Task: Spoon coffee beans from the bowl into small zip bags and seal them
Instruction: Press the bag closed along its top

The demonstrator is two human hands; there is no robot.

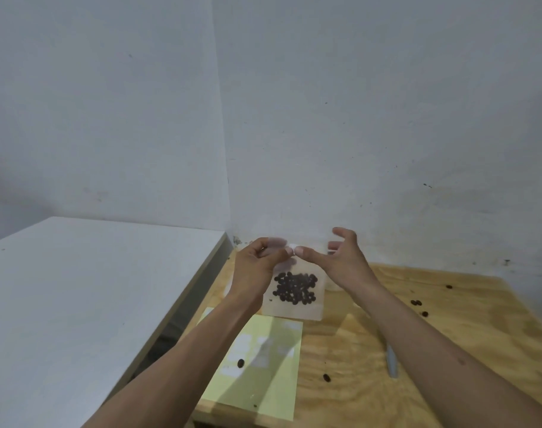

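A small clear zip bag (294, 307) hangs upright above the wooden table, with a cluster of dark coffee beans (295, 288) in its middle. My left hand (259, 261) pinches the bag's top edge on the left. My right hand (340, 257) presses its thumb on the top edge just beside the left fingers, while its other fingers are spread and curled behind the bag. The thumbs nearly touch. A grey spoon-like tool (391, 362) lies on the table under my right forearm. No bowl is in view.
A pale yellow sheet (263, 381) with white labels and one loose bean lies at the front. Stray beans (416, 302) dot the wooden table (448, 319). A white surface (78, 304) sits higher on the left. Walls close the corner behind.
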